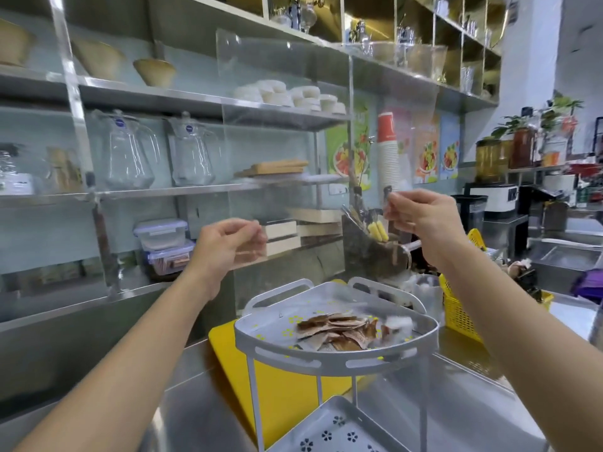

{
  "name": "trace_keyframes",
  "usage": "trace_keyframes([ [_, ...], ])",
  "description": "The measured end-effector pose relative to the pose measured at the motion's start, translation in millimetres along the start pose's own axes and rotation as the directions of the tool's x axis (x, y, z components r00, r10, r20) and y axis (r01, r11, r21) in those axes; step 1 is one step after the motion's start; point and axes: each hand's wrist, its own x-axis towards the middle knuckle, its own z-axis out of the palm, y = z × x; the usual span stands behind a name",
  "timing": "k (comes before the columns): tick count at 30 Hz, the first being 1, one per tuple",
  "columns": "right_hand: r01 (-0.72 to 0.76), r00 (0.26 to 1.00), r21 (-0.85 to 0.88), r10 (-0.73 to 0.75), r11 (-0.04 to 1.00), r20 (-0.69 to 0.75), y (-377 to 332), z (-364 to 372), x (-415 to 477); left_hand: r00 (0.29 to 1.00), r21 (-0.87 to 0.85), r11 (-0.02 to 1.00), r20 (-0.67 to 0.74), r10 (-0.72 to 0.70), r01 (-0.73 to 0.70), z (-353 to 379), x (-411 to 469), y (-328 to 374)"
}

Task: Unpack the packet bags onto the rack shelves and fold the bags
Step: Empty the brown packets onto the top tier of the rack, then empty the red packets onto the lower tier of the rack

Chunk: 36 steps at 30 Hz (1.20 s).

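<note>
Steel table (424, 419) in a café kitchen, backed by wall shelves (163, 99) loaded with glass jugs (129, 151) and bowls.

- Clear bag (293, 141): see-through, almost colourless, blurred. It is held up in the air above the rack, in front of the wall shelves.
- Left hand (228, 243): fingers curled, lower left corner of the bag pinched. Right hand (421, 220): fingers curled, lower right edge pinched, held slightly higher.
- Orientation: the sheet is stretched left to right between the hands and stands up above them. Top edge slopes down toward the right. Long axis cannot be told through the blur.
- Packets (336, 327): flat, brown, piled loosely on the top shelf (326, 360) of the grey corner rack, toward its right half. Left part of that shelf is bare.
- Lower shelf (326, 429) is seen below, near the bottom edge of the view, partly cut off.
- Rack is stood partly on a yellow board (280, 386). Yellow basket (460, 308) just to its right; open steel surface left and front.
</note>
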Motion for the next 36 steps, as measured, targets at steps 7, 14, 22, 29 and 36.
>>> trace_keyframes([
  [7, -0.021, 0.999, 0.083, 0.017, 0.996, 0.047, -14, 17, -2, 0.998, -0.068, 0.996, 0.014, -0.059, 0.060, -20, -14, 23],
  [14, -0.187, 0.944, 0.070, 0.160, 0.980, 0.288, 9, 58, -26, 0.988, -0.037, 0.994, -0.112, -0.109, 0.105, -86, -49, 22],
  [22, -0.375, 0.767, 0.031, 0.291, 0.927, 0.571, 51, 141, -69, 0.918, -0.053, 0.975, -0.330, -0.219, 0.214, -185, -126, 12],
  [29, -0.521, 0.582, -0.084, 0.425, 0.849, 0.693, 82, 207, -130, 0.799, -0.201, 0.917, -0.449, -0.399, 0.346, -247, -198, 0],
  [36, -0.535, 0.452, -0.299, 0.567, 0.790, 0.689, 129, 250, -203, 0.620, -0.297, 0.810, -0.528, -0.581, 0.506, -288, -278, -45],
])
